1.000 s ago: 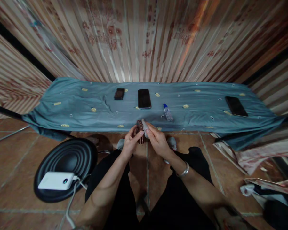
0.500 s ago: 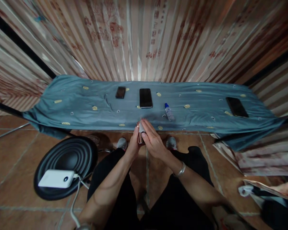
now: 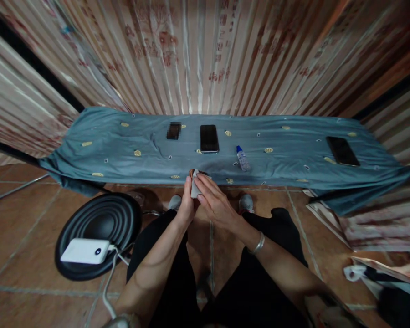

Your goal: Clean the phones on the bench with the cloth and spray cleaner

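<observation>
My left hand [image 3: 185,207] is closed around a slim, copper-edged phone [image 3: 192,172], held up just off the front edge of the bench. A small pale grey cloth [image 3: 195,188] lies against the phone. My right hand [image 3: 216,200] presses the cloth with its fingers together, and they hide much of the phone. Beyond my hands, a dark phone [image 3: 209,138] lies on the blue-green sheet [image 3: 150,166]. To its right is a small clear bottle with a blue cap [image 3: 242,158]. A small dark item, partly pixelated [image 3: 173,131], lies to its left.
Another dark phone [image 3: 342,151] rests at the bench's right end. On the floor at left, a white power bank [image 3: 85,251] with a cable sits on a black ribbed round object [image 3: 130,214]. Pleated curtains [image 3: 205,59] hang behind; dark poles [image 3: 30,54] stand at the sides.
The phone has turned in my left hand, and more of the grey cloth shows. My right hand has slid slightly left over it. The view has shifted a little.
</observation>
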`<state>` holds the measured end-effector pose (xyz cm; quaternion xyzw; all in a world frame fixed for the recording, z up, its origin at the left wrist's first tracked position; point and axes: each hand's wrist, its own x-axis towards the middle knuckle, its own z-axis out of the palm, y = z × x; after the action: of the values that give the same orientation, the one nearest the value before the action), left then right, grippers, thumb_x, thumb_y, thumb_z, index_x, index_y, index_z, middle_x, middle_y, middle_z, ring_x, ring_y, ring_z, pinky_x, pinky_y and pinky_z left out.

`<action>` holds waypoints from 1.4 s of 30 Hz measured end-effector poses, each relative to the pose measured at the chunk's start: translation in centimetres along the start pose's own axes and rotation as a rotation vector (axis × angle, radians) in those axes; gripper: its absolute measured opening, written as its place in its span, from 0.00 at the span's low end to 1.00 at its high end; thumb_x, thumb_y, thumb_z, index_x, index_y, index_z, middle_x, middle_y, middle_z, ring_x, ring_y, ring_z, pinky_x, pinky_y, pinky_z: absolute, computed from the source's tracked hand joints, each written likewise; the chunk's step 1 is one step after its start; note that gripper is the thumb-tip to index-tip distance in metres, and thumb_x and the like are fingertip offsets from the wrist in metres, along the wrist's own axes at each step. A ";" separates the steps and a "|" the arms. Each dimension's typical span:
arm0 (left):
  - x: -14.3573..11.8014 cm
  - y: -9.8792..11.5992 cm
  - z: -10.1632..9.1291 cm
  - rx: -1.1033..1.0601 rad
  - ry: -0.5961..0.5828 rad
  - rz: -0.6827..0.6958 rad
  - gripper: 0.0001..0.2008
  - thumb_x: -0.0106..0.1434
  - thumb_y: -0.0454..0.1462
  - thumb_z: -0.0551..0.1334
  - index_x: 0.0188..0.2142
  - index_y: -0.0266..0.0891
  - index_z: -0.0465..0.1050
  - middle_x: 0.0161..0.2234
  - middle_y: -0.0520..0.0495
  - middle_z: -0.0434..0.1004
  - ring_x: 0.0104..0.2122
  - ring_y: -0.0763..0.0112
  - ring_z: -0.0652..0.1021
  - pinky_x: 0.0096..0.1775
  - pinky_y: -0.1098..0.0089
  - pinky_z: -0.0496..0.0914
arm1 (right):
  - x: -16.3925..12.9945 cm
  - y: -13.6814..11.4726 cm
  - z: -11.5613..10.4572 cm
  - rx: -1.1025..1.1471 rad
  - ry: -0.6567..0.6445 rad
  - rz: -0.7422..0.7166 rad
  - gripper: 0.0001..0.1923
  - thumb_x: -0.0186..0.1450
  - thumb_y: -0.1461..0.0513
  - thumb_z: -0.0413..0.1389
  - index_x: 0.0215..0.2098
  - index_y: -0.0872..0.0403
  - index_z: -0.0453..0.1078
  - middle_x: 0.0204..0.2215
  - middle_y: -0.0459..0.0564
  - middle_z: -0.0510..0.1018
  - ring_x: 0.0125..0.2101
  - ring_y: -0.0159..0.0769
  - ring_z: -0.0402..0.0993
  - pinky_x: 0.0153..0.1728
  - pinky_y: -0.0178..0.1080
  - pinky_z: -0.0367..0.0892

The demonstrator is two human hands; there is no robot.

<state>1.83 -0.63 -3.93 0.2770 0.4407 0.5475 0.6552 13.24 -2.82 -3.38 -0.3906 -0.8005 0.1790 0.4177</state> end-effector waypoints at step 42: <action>1.5 -1.0 -0.4 -0.093 0.136 0.105 0.23 0.65 0.52 0.56 0.46 0.38 0.75 0.47 0.47 0.80 0.54 0.66 0.75 0.57 0.69 0.65 | 0.3 0.9 0.4 0.108 0.098 0.098 0.17 0.69 0.60 0.53 0.55 0.48 0.72 0.53 0.53 0.77 0.55 0.41 0.72 0.58 0.49 0.68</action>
<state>1.96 0.49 -5.36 0.2310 0.4433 0.6184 0.6064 13.26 -2.06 -3.99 -0.4145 -0.7481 0.2230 0.4677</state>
